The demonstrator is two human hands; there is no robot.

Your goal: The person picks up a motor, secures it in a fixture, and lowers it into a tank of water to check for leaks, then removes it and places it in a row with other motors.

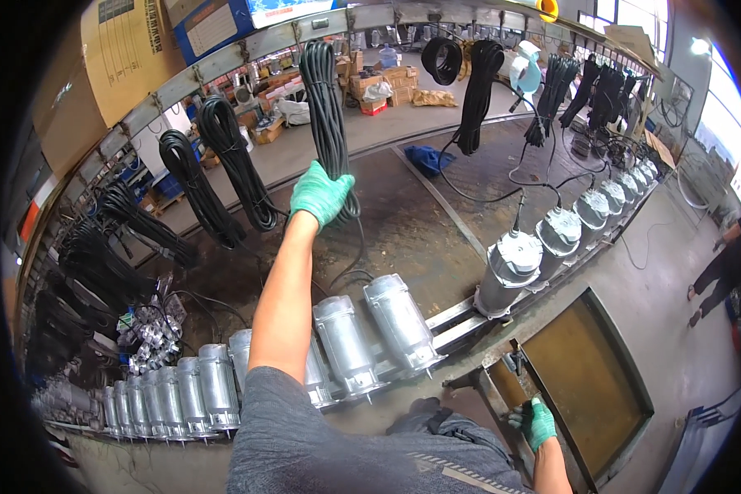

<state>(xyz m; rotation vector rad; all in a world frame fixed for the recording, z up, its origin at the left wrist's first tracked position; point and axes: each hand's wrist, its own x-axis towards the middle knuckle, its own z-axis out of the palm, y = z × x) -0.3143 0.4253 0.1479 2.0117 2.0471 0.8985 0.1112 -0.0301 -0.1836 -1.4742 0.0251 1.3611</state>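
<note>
My left hand (321, 196), in a green glove, is closed around the lower part of a black cable coil (325, 99). That coil hangs from the overhead rail, and its loose end trails to the bench beside the silver motor housings (397, 317). Low on the right, my right hand (538, 423), also gloved in green, hovers by the metal frame of a tray (580, 370). Its fingers are loosely curled and apart, with nothing visible in them. A dark clamp-like fitting (514, 361) sits just beyond it.
More black cable coils (230, 160) hang along the rail (280, 37). Upright motors (510, 263) with cables line the bench's right edge. A blue cloth (428, 160) lies on the dark bench top (387, 222). Cartons (107, 66) rest above left; a person (720, 263) stands far right.
</note>
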